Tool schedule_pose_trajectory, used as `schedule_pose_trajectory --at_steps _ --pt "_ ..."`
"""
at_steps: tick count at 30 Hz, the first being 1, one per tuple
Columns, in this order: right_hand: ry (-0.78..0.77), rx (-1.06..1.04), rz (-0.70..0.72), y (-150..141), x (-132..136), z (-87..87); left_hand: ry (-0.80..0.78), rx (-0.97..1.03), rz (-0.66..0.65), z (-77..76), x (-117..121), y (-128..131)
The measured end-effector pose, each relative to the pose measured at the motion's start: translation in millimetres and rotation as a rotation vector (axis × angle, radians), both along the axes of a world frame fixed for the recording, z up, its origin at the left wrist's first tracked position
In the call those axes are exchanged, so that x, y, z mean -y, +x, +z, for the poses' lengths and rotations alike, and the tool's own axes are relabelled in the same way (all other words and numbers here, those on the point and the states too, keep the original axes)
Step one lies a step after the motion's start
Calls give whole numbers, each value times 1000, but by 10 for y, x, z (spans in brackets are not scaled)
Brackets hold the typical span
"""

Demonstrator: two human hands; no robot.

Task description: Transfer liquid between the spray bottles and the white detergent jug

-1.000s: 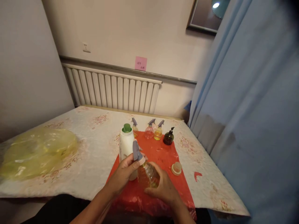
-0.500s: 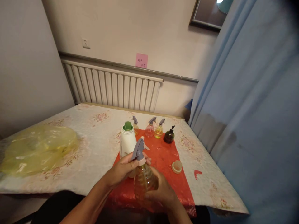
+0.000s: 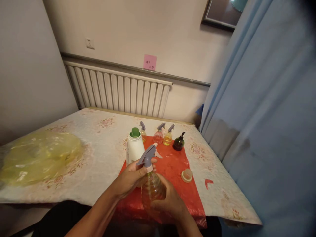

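Observation:
A clear spray bottle point(image 3: 153, 189) with a grey trigger head stands upright between my hands, over the near part of a red plastic sheet point(image 3: 172, 164). My left hand point(image 3: 134, 176) is closed round its neck, just under the sprayer head point(image 3: 148, 156). Lower down, my right hand point(image 3: 168, 200) wraps the ribbed body from the right side. Directly behind my left hand is a tall white bottle point(image 3: 135, 149), uncapped, with a green piece in its mouth. To the right of the hands lies a pale cap point(image 3: 187, 175) on the sheet.
At the back of the sheet stand a pink spray bottle point(image 3: 158, 136), a yellow spray bottle point(image 3: 167, 137), another sprayer point(image 3: 143, 131) and a dark pump bottle point(image 3: 178, 143). A yellow plastic bag point(image 3: 41, 158) lies left; a red scrap point(image 3: 208, 183) lies right. A blue curtain point(image 3: 259, 115) borders the right.
The grey sprayer head has turned on the bottle, its nozzle swinging to the right. Both hands keep their grip in nearly the same place.

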State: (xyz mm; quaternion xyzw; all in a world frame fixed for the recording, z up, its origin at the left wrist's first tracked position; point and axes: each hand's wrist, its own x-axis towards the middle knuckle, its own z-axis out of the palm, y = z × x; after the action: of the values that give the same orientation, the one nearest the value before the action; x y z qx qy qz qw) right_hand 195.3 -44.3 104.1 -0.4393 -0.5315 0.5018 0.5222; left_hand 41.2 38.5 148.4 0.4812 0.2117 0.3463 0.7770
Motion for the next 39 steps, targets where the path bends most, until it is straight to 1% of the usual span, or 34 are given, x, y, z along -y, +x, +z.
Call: schedule_pose_trajectory --at_steps 5,9,11,13,15,17,20,22,26,29,31,35,39 --pt "2 -23 -3 -4 -3 -8 88 0 79 55 36 10" --pt "-4 4 -8 2 3 0 83 23 90 20 36 3" --pt "-13 -59 21 -5 1 -18 77 34 88 -29 19 -11" --pt "-33 -165 64 -24 -5 -51 62 42 75 -68 2 -25" --pt "-52 -251 96 -53 -15 -86 45 58 51 -77 0 -37" --pt "-48 -293 111 -81 -24 -113 17 95 24 -57 13 -45" --pt "-48 -292 114 -106 -35 -134 -31 143 5 -16 47 -47" --pt "-59 -277 109 -113 -41 -137 -36 155 5 -9 61 -35" --pt "-59 -269 94 -123 -46 -112 -6 134 57 -34 56 16" --pt "-57 -275 96 -126 -40 -78 -29 108 89 -38 35 34" --pt "-55 -274 98 -121 -37 -67 -48 108 72 -31 19 25" --pt "-68 -276 86 -113 -40 -86 -33 186 35 -42 1 -3" --pt "-51 -286 88 -121 -48 -94 -63 200 59 -74 26 8"
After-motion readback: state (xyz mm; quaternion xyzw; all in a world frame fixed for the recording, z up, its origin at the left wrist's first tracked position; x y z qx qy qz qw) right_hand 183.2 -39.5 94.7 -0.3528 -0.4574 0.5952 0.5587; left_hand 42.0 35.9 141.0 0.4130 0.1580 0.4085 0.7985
